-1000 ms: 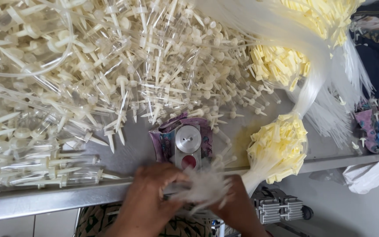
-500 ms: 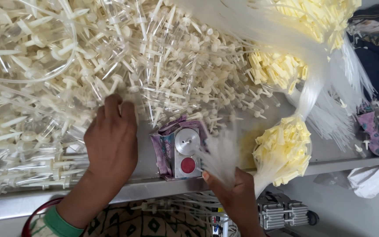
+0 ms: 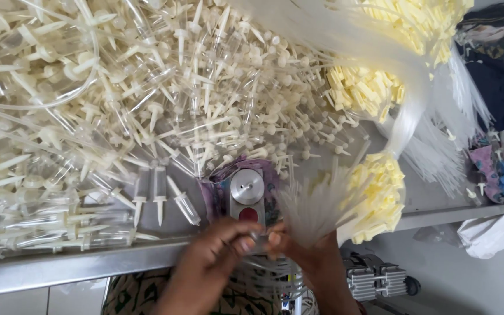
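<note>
Down at the near edge of the worktop (image 3: 59,269), the right hand (image 3: 313,256) grips a fanned bunch of clear thin tubes (image 3: 316,207), while the left hand (image 3: 214,254) pinches at the bunch's base with its fingertips. Just beyond them sits a small device with a round metal disc and red button (image 3: 247,195). Cream spiked parts with clear chambers (image 3: 147,99) are heaped across the worktop's far side.

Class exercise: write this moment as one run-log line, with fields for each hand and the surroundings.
left hand: fingers meet right hand | right hand: grips fan of clear thin plastic tubes | surroundings: heap of cream spike-and-chamber parts, grey metal table
</note>
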